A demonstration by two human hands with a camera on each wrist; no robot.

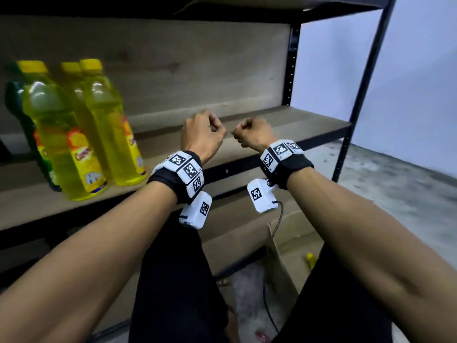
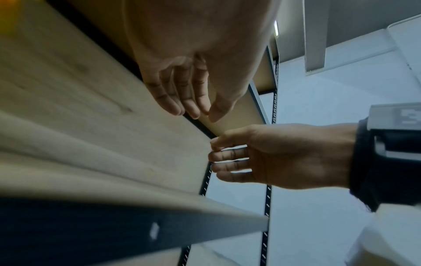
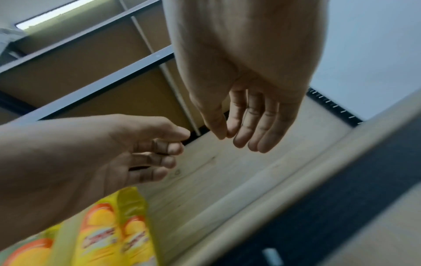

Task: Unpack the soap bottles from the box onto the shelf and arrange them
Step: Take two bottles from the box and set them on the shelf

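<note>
Three yellow soap bottles (image 1: pixel 108 125) with yellow caps and orange labels stand close together at the left of the wooden shelf (image 1: pixel 284 122). A dark green bottle (image 1: pixel 17 102) is half hidden behind them. Their labels (image 3: pixel 109 234) show blurred in the right wrist view. My left hand (image 1: pixel 202 134) and right hand (image 1: pixel 252 133) hover side by side over the middle of the shelf, to the right of the bottles. Both have loosely curled fingers (image 2: pixel 191 100) and hold nothing. The cardboard box (image 1: pixel 286 243) sits on the floor at lower right, and a yellow cap (image 1: pixel 309 259) shows inside it.
A black metal upright (image 1: pixel 363 90) marks the shelf's right end, with grey floor (image 1: pixel 395 189) and a pale wall beyond. Another shelf board runs overhead. Bare shelf board lies to the right of the bottles. My legs in dark trousers (image 1: pixel 178 280) are below the hands.
</note>
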